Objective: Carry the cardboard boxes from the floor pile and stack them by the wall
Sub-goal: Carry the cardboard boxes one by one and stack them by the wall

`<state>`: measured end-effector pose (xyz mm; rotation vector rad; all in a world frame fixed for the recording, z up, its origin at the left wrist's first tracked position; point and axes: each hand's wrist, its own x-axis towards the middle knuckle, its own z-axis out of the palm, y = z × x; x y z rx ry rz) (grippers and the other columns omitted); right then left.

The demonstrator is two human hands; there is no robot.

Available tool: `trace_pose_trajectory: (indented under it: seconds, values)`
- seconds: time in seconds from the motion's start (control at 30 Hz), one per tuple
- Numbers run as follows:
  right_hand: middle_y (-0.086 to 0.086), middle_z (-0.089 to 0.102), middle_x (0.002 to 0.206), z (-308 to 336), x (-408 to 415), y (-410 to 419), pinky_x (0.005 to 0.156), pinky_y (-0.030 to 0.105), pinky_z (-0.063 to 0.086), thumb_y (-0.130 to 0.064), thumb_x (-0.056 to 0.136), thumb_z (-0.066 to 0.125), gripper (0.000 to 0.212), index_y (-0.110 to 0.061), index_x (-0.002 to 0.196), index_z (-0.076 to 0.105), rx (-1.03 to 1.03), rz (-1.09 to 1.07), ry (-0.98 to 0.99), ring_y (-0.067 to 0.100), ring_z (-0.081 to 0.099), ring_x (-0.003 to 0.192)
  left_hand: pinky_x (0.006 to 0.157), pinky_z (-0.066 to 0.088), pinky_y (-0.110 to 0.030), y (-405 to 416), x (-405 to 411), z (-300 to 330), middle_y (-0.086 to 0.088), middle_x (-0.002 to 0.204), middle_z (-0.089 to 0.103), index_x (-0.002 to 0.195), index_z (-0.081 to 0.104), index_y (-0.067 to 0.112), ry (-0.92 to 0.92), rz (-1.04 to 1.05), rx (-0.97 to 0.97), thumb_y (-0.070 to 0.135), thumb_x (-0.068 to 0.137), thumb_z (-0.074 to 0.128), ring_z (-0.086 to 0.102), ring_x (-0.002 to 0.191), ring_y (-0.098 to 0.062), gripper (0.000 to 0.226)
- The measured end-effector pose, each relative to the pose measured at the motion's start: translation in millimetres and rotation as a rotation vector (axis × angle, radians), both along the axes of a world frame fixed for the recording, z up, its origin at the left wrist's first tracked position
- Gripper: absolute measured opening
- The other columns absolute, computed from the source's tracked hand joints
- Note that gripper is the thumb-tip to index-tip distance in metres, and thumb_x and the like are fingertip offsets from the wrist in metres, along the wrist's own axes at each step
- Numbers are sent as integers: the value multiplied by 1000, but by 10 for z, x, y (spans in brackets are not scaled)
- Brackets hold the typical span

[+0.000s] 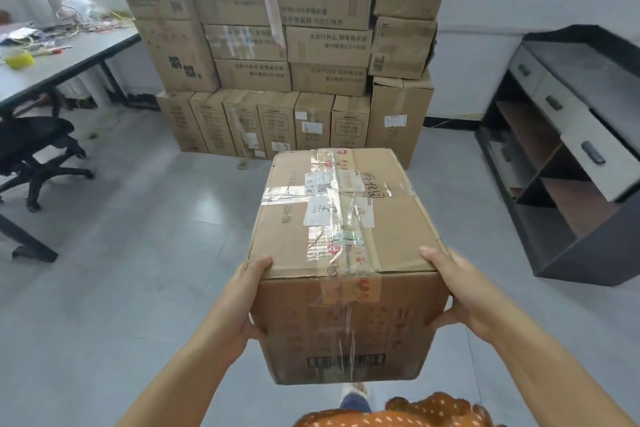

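Observation:
I hold a taped cardboard box [346, 253] with white labels in the air in front of me, above the grey floor. My left hand [242, 298] grips its near left corner, thumb on the top edge and fingers round the side. My right hand [457, 291] grips the near right corner the same way. Straight ahead a tall stack of cardboard boxes [287, 45] stands against the white wall, with a row of upright boxes [277, 125] at its foot.
A grey desk [79, 55] with wires and clutter stands at the left, a black office chair [31, 156] in front of it. A dark cabinet [571, 149] with white drawers stands at the right. Grey tiled floor [138, 236] lies open between me and the stack.

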<state>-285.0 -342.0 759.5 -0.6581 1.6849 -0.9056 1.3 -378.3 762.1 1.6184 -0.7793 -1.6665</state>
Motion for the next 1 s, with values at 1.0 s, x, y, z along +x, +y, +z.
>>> trace_pose_trajectory:
  seconds: [1.0]
  values:
    - [-6, 66, 115, 1184, -624, -6626, 63, 55, 58, -47, 93, 50, 28, -45, 120, 57, -297, -123, 84, 21, 62, 102, 81, 48, -62, -7250, -691, 972, 7, 107, 72, 97, 66, 43, 105, -142, -267, 48, 83, 55, 67, 100, -22, 19]
